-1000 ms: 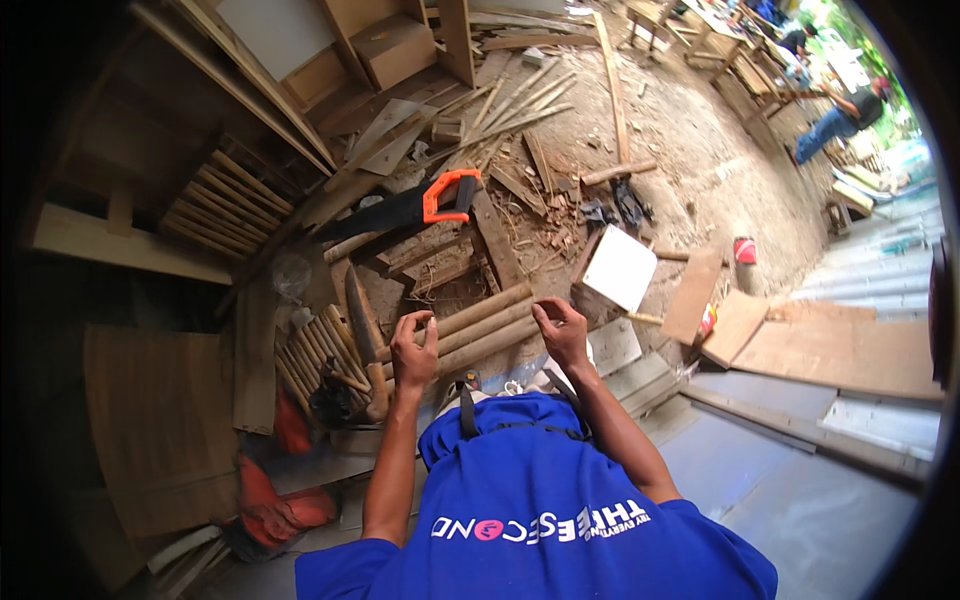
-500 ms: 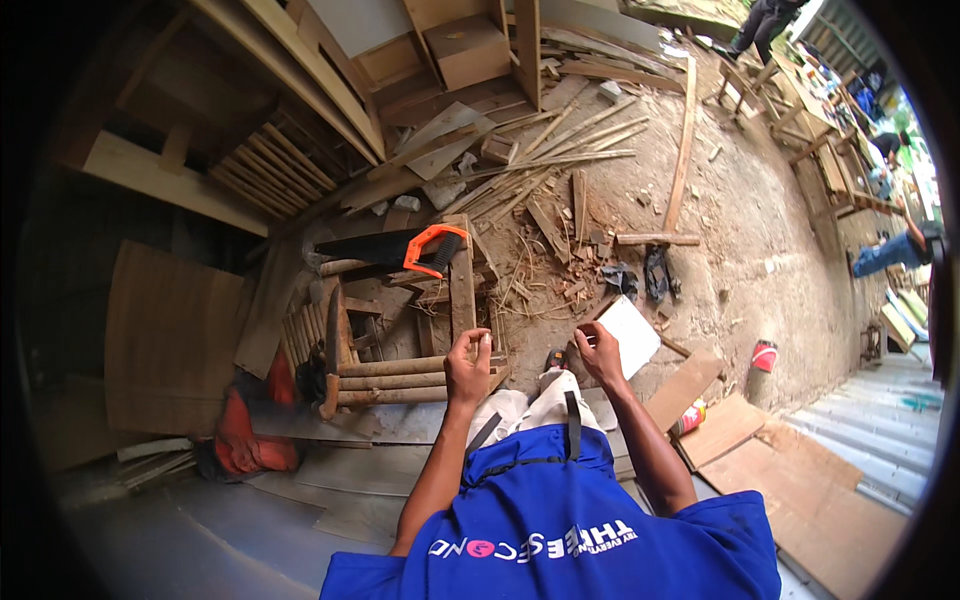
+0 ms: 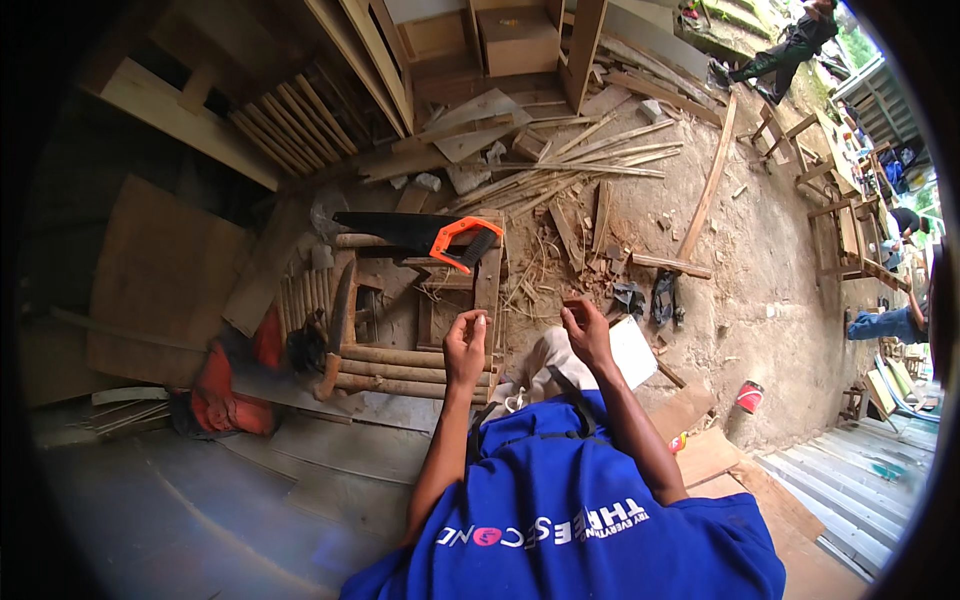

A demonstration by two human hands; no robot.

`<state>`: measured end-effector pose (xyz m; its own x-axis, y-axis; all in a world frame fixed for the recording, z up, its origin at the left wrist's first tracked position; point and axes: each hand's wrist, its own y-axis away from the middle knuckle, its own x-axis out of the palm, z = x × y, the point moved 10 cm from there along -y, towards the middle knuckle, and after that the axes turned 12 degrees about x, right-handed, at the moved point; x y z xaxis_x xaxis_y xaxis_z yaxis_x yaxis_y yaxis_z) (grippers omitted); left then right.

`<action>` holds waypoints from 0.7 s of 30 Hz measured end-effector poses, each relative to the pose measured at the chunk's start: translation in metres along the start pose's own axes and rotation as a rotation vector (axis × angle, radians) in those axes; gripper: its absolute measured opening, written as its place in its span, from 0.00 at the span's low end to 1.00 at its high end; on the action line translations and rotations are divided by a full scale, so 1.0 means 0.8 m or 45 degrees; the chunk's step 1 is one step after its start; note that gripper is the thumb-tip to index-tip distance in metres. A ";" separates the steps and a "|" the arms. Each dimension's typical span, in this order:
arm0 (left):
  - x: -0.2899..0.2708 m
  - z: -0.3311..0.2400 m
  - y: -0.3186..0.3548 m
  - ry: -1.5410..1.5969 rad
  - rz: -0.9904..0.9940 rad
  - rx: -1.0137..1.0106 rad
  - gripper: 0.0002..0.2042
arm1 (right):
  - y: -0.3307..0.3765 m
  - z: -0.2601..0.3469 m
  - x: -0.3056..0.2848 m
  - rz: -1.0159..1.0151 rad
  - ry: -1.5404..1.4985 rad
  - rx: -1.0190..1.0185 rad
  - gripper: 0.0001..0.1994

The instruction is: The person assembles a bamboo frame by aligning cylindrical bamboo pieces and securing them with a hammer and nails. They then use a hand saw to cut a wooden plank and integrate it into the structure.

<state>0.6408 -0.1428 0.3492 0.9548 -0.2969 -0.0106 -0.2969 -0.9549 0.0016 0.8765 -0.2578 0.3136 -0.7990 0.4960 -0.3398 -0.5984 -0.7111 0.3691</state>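
Note:
My left hand (image 3: 465,345) is raised over a frame of round wooden poles (image 3: 400,360), thumb and fingertips pinched together. Whether they hold anything is too small to tell. My right hand (image 3: 586,330) hovers a little to the right with its fingers curled in, beside a white board (image 3: 636,352) on the ground. The hands are apart and touch neither the frame nor the board. A hand saw (image 3: 430,232) with a black blade and an orange handle lies on the wooden pieces beyond the frame.
Scrap slats and offcuts (image 3: 560,165) litter the dirt ahead. An orange-red bag (image 3: 235,390) lies left of the frame and a red can (image 3: 748,396) at the right. Plywood sheets (image 3: 160,280) lean at left. Other people (image 3: 790,45) work at the far right.
The view has swung, so the frame and saw now sit further left. Both hands have lifted off the poles and moved apart, with the left fingers now pinched.

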 end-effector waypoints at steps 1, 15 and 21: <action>0.004 -0.002 -0.004 0.056 -0.001 0.033 0.08 | -0.012 -0.005 -0.001 0.017 0.019 0.041 0.12; 0.247 0.229 -0.203 0.240 -0.118 -0.456 0.09 | -0.379 -0.067 -0.021 0.305 0.414 0.202 0.11; 0.340 0.495 -0.367 0.360 -0.306 -0.695 0.08 | -0.632 -0.181 0.010 0.360 0.518 0.243 0.10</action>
<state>0.9839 0.0572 -0.0501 0.9819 0.0065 0.1894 -0.0986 -0.8360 0.5398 1.1811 0.0338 -0.0015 -0.8660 0.0378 -0.4985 -0.3934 -0.6669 0.6328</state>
